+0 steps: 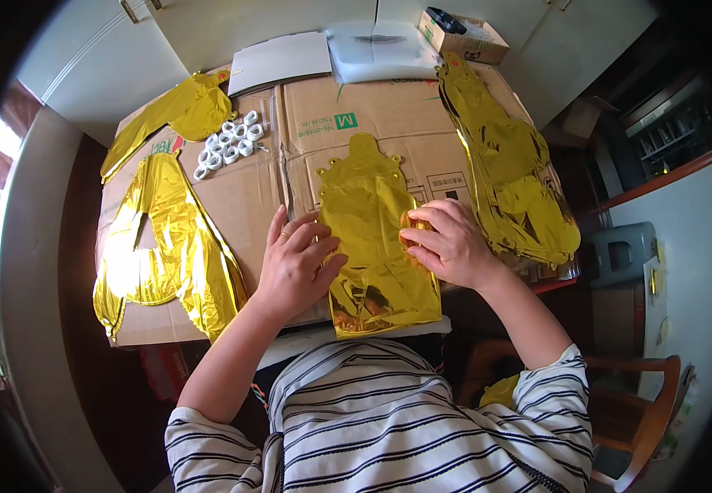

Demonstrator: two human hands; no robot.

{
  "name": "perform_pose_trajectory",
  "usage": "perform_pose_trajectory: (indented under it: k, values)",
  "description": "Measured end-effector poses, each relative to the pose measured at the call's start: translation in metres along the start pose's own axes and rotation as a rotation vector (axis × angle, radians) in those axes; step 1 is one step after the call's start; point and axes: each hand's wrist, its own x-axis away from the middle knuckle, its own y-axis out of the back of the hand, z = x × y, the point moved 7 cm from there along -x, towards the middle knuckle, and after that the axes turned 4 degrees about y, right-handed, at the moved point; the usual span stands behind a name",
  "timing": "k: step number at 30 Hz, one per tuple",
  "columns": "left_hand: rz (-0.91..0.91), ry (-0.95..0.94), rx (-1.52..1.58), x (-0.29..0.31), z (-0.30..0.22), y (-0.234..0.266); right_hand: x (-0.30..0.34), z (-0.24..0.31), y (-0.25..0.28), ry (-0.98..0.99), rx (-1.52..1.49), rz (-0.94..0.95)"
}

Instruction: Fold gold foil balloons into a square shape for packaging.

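Observation:
A flat gold foil balloon (pixel 364 222) lies in front of me, its narrow tabbed end pointing away and its wide end at the near table edge. Along its right edge, the curled fingers of my right hand (pixel 453 245) pinch a fold of the foil. My left hand (pixel 297 267) rests at the opposite edge, fingers bent and apart, its fingertips by the foil. To the left lies a shiny A-shaped foil balloon (pixel 167 205), with another gold foil balloon (pixel 200 107) beyond it. Several flat foil balloons (pixel 500 156) are stacked on the right.
Flattened cardboard (pixel 311 123) covers the table. Several small white ribbon rolls (pixel 229 148) sit at the left middle. White sheets (pixel 282 62), clear plastic bags (pixel 376 53) and an open box (pixel 483 49) line the back. A wooden chair (pixel 656 411) and grey stool (pixel 623 251) stand right.

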Motion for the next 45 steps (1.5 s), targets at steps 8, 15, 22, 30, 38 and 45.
perform_pose_trajectory:
  k: [8,15,22,30,38,45]
  values:
    - [0.020,-0.047,0.100,-0.007,-0.009,-0.021,-0.003,-0.002,-0.006,-0.008,-0.087,-0.023]
    - [0.033,-0.039,0.116,0.000,-0.014,-0.020,0.003,0.003,-0.014,0.016,-0.040,0.030]
    - [-0.021,-0.042,0.139,0.003,-0.020,-0.009,0.004,0.005,-0.015,0.016,-0.043,0.035]
    - [0.128,0.568,0.874,0.165,-0.028,-0.015,0.004,0.005,-0.011,0.018,-0.056,0.040]
    - [0.374,0.972,2.044,0.141,-0.038,-0.085,0.001,0.015,-0.011,0.060,-0.046,0.061]
    - [0.340,1.368,1.897,0.138,-0.046,-0.088,0.000,0.014,-0.008,0.058,-0.078,0.045]
